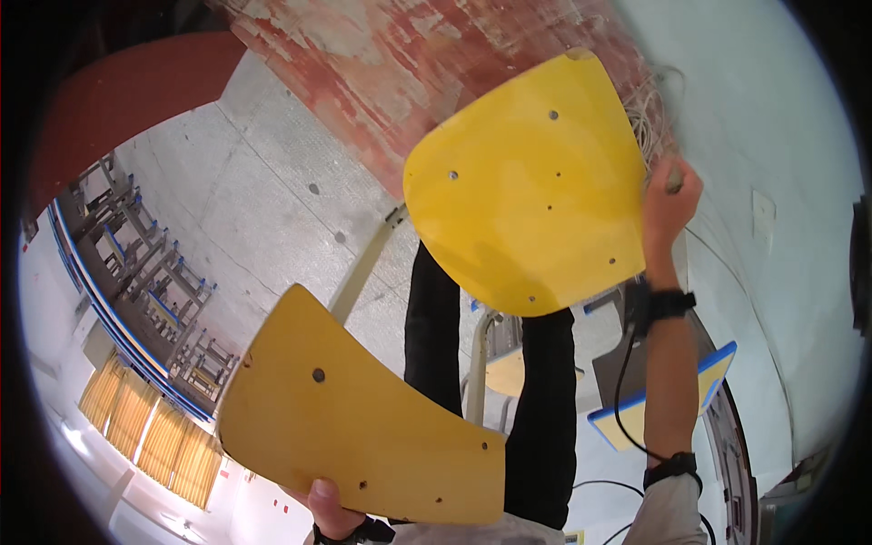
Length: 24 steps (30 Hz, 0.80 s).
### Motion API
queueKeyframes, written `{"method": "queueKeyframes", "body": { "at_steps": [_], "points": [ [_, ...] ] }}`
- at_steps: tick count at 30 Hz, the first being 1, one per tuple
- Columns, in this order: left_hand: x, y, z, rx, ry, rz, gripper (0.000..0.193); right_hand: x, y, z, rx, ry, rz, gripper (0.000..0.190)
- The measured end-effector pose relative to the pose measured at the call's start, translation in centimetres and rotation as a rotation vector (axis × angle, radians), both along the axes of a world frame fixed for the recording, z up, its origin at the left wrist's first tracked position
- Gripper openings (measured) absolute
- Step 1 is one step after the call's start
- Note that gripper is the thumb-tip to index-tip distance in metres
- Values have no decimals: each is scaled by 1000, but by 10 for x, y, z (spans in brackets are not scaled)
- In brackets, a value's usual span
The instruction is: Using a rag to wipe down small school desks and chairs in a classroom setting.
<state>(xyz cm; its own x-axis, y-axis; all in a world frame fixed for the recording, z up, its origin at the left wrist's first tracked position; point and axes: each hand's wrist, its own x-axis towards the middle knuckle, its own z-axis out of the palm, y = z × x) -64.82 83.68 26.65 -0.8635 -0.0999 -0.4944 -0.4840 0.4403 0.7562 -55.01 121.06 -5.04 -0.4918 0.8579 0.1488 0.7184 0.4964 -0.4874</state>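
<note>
Before me is a yellow chair with a metal tube frame. Its seat [518,204] bears several screw heads and small holes. The curved yellow backrest [368,422] lies nearer, at the lower left. My left hand [332,507] grips the backrest's lower edge, thumb on top, the other fingers hidden beneath. At the seat's right edge, my right hand [673,194] is curled with its fingers bent, near a tangle of pale cable [644,126]. A small greyish thing shows between its fingers; whether it is held is unclear.
A worn red-painted surface [409,61] lies beyond the seat. A pale wall [756,136] with a cable along it runs down the right. Desks with blue edges [712,381] stand at the lower right, and several more desks or chairs [157,272] at the left.
</note>
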Motion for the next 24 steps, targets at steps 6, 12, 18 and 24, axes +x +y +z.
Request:
{"method": "queueKeyframes", "body": {
  "at_steps": [6,12,18,24],
  "points": [
    [8,-11,2,94,-107,-5,47,-11,-163,-19,-87,-173,775,26],
    [-4,-9,6,-13,-117,-31,44,-93,-219,10,-198,90,1189,25],
    [-7,10,7,49,-171,21,50,-109,-43,2,72,63,552,33],
    [-12,24,10,8,-209,133,61,-105,-89,-5,64,7,448,37]
  ]
}}
